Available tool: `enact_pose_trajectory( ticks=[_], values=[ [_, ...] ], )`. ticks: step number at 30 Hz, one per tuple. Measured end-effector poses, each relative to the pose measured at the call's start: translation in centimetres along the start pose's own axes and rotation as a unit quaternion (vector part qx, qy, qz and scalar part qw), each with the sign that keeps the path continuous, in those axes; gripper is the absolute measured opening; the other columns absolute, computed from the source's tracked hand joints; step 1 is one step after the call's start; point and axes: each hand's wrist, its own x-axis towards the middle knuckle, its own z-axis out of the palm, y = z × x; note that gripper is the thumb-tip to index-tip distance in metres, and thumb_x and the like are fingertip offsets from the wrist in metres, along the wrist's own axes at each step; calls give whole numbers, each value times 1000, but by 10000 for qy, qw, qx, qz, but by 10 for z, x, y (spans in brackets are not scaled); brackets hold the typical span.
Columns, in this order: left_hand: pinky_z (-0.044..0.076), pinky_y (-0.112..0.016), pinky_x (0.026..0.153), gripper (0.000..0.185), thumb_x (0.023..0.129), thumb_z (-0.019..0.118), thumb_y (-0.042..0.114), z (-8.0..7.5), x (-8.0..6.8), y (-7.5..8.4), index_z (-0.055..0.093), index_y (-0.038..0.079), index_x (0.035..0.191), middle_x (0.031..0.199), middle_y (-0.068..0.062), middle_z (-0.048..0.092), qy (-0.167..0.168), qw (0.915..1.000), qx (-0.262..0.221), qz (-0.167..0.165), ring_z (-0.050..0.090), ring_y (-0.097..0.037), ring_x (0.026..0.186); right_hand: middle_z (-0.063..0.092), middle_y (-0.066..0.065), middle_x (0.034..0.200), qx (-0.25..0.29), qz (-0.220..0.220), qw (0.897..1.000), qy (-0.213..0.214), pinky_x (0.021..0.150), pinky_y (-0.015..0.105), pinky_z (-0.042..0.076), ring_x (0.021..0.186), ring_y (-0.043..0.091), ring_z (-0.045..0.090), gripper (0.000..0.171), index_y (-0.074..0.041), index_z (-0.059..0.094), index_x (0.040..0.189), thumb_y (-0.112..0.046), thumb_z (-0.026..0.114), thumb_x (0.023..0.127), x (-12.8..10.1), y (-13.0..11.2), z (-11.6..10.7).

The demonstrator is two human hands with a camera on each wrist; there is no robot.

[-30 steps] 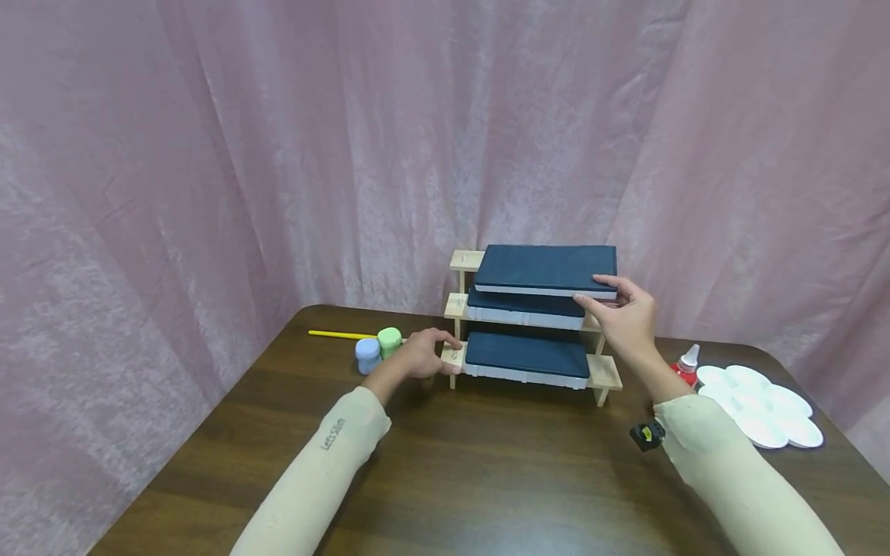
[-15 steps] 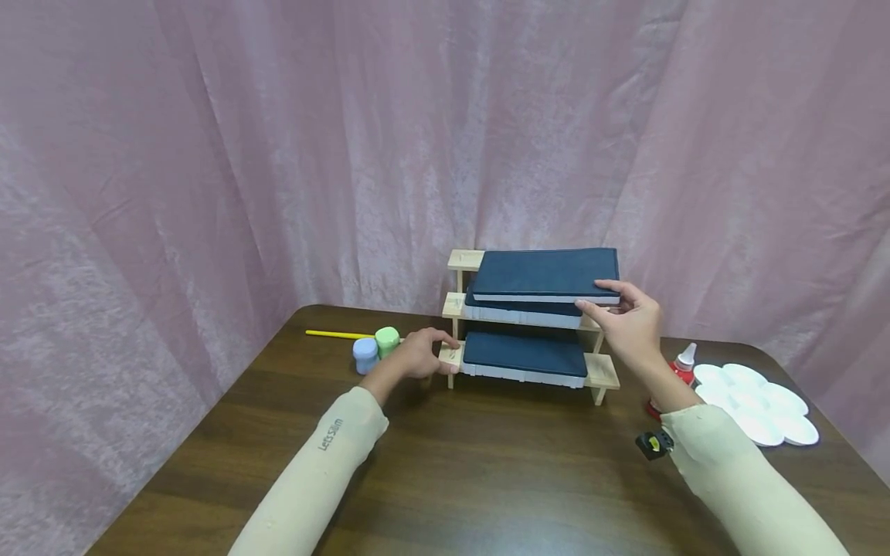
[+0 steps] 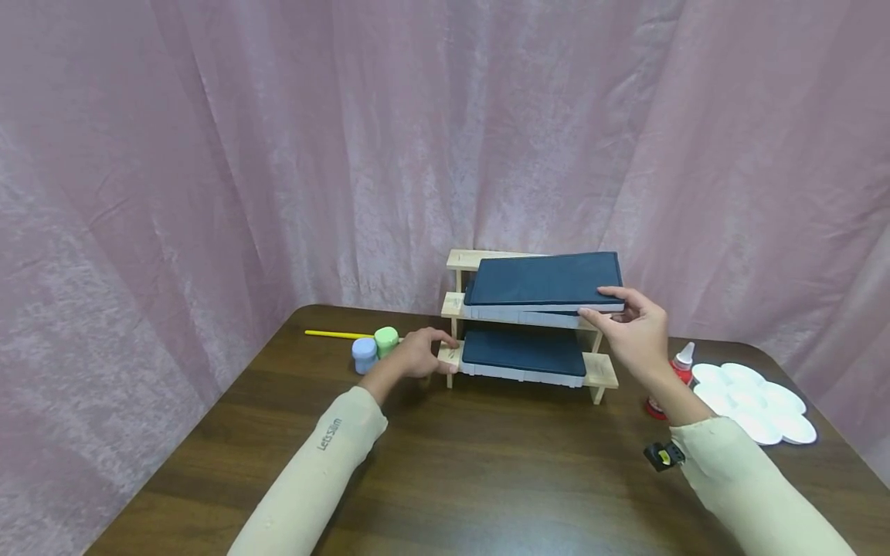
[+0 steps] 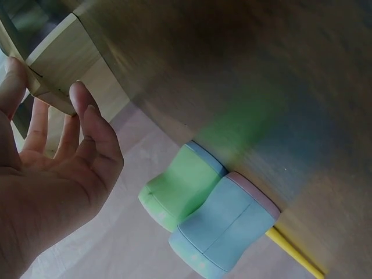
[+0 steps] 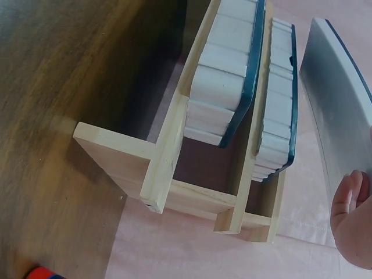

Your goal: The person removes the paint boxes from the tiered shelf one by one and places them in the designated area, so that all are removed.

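My right hand (image 3: 634,328) pinches the near right corner of a flat, dark-blue and white rectangular case (image 3: 549,279), thumb below and fingers on top. Its left end overlaps the middle step of a three-step wooden stand (image 3: 602,371) in the head view, while the right wrist view shows its pale underside (image 5: 334,110) apart from the steps. Two similar dark-topped white cases lie on the stand, one on the lowest step (image 3: 523,354) and another on the middle step (image 5: 276,99). With its thumb and fingers, my left hand (image 3: 419,353) grips the lowest step's left end.
Left of the stand are a green jar (image 3: 386,340), a blue jar (image 3: 365,354) and a yellow stick (image 3: 337,334). Over on the right stand a red bottle (image 3: 681,367) with a white nozzle and a white flower-shaped palette (image 3: 754,401). A pink curtain (image 3: 389,154) hangs behind.
My right hand has moved down and slightly right with its case, which now tilts lower on the right. More of the top step shows behind it. My left hand has stayed on the lowest step.
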Motion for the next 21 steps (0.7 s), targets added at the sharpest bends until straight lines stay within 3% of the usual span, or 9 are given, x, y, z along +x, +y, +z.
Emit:
enact_pose_trajectory(
  ticks=[4,10,16,21],
  values=[
    [45,-45,95,44,77,86,31,0,0,0,70,23,118,135,-11,57,-5,10000,11,18,54,-27,110,56,13,75,-23,28,10000,-7,49,16,38,53,9,46,37,6,68,114,2,81,79,-3,-3,-2],
    [45,-46,96,44,78,86,30,-1,0,1,71,23,118,135,-11,57,2,10000,-19,9,54,-28,111,59,24,85,113,-38,9999,-17,50,14,38,55,5,47,37,9,68,113,8,79,77,-7,-4,-7],
    [45,-45,97,44,78,86,31,0,1,0,71,22,118,134,-11,58,18,10000,6,68,55,-28,113,63,8,74,281,-140,9995,39,48,15,38,53,5,50,38,10,68,110,11,80,74,-12,-2,-11],
    [44,-47,98,44,77,87,32,-1,1,0,71,23,117,135,-11,58,31,10000,3,43,54,-29,116,68,10,83,375,-67,9993,-28,53,13,44,58,4,59,38,10,67,111,12,80,75,-17,-1,-15]
  ],
)
